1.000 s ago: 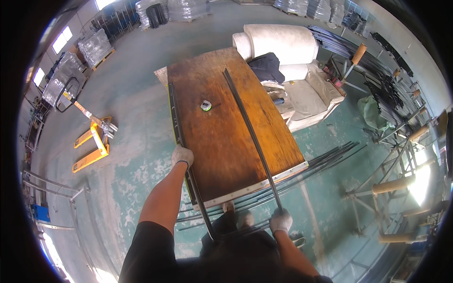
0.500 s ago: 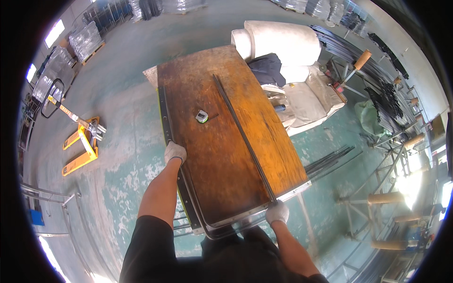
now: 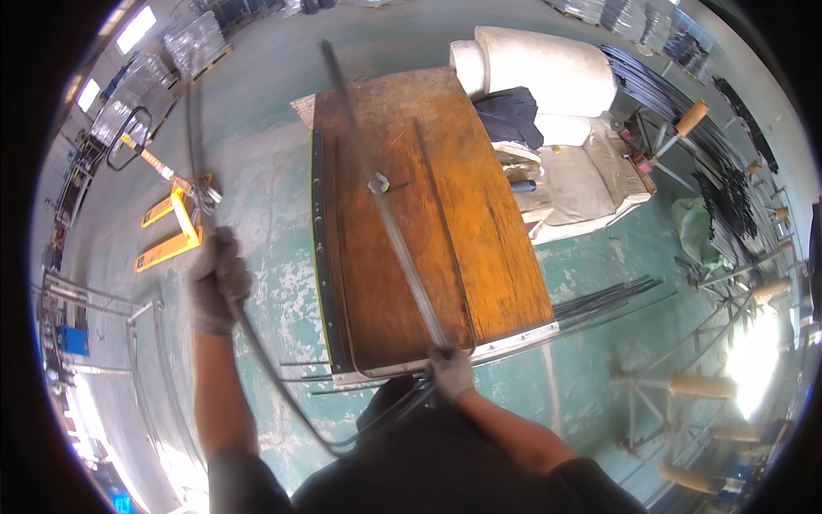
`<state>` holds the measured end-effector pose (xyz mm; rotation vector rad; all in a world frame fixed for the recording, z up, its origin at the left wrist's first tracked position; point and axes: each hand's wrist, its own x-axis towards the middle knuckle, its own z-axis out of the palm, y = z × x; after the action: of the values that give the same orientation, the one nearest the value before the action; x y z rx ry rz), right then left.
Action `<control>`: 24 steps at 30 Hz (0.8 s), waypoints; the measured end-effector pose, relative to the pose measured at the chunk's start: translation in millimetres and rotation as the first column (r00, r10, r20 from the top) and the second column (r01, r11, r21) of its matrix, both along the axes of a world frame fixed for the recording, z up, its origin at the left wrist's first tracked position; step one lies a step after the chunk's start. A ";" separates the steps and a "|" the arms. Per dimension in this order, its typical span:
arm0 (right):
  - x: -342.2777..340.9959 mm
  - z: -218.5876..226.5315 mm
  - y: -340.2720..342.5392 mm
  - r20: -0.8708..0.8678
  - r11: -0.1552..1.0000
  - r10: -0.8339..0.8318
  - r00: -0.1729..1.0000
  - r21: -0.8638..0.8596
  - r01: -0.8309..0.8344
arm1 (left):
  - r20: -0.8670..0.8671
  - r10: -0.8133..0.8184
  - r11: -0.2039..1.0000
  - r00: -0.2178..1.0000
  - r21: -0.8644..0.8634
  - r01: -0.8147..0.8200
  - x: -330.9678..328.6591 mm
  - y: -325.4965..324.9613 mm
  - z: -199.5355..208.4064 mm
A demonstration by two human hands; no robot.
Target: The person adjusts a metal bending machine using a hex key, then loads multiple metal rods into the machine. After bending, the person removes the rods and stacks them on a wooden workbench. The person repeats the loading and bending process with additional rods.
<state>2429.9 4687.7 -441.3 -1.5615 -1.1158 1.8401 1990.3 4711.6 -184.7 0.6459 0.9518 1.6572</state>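
My left hand (image 3: pixel 220 278), in a light knit glove, is raised left of the wooden table (image 3: pixel 505 283) and closed round one leg of a dark U-shaped metal rod (image 3: pixel 276 378). My right hand (image 3: pixel 449 373), also gloved, grips the other leg above the table's near edge. Both legs point away from me, blurred by motion, and the bend hangs close to my body. A second bent rod (image 3: pixel 442 210) lies on the tabletop. Partly behind the held rod's right leg is a small white tape measure (image 3: pixel 383 181). A dark strip with holes (image 3: pixel 322 248) runs along the table's left edge.
A yellow pallet jack (image 3: pixel 175 236) stands on the left. Right of the table are a beige padded seat (image 3: pixel 578 184) and a thick white roll (image 3: pixel 548 68). Thin rods (image 3: pixel 608 295) stick out low on the right; metal racks (image 3: pixel 651 398) stand beyond.
Both hands have lifted one bent rod off the table and shifted it left and toward me. My left hand has risen outward; the right has moved left. Another bent rod stays on the tabletop.
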 end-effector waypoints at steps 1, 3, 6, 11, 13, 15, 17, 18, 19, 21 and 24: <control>-23.1 -0.8 -3.3 0.028 0.999 0.047 0.999 -0.024 -0.046 | -0.047 0.044 0.996 0.998 0.073 -0.041 5.8 -22.9 25.6; -50.8 3.3 -7.9 -0.046 0.953 0.303 0.952 0.033 -0.302 | -0.162 0.173 0.981 0.971 0.120 -0.155 12.6 -75.0 77.6; -63.3 11.3 -15.0 0.156 0.665 0.588 0.794 0.465 -0.584 | -0.264 0.285 0.958 0.921 0.116 -0.263 13.9 -144.6 136.7; -25.2 -3.2 -4.1 0.775 0.018 0.386 0.500 0.536 -0.844 | -0.469 0.521 0.801 0.713 -0.019 -0.598 17.7 -254.9 148.1; -21.5 -19.3 5.0 0.828 -0.092 0.334 0.450 0.504 -0.859 | -0.543 0.575 0.715 0.612 -0.029 -0.698 19.7 -284.0 122.1; -27.3 -33.4 11.4 0.855 -0.168 0.338 0.393 0.466 -0.869 | -0.590 0.582 0.626 0.559 -0.113 -0.771 20.9 -309.5 87.2; -41.4 -41.9 18.7 0.861 -0.173 0.318 0.397 0.465 -0.868 | -0.603 0.548 0.532 0.580 -0.284 -0.798 18.1 -334.2 47.1; -49.7 -43.8 23.4 0.870 -0.175 0.324 0.371 0.441 -0.880 | -0.690 0.478 0.518 0.543 -0.278 -0.809 20.6 -347.7 21.4; -58.5 -44.4 27.5 0.878 -0.205 0.306 0.368 0.438 -0.875 | -0.724 0.437 0.496 0.534 -0.301 -0.814 22.9 -362.9 -4.9; -78.2 -43.6 36.2 0.903 -0.271 0.272 0.331 0.402 -0.875 | -0.768 0.349 0.456 0.538 -0.362 -0.813 26.8 -396.3 -57.5; -104.6 -43.2 26.9 0.880 -0.181 0.300 0.369 0.432 -0.883 | -0.740 0.275 0.350 0.614 -0.518 -0.781 39.6 -454.4 -134.5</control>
<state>2325.2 4714.7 -484.5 -0.4942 -3.0083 0.4178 2029.9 4257.2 -319.2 0.0633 2.4368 1.2997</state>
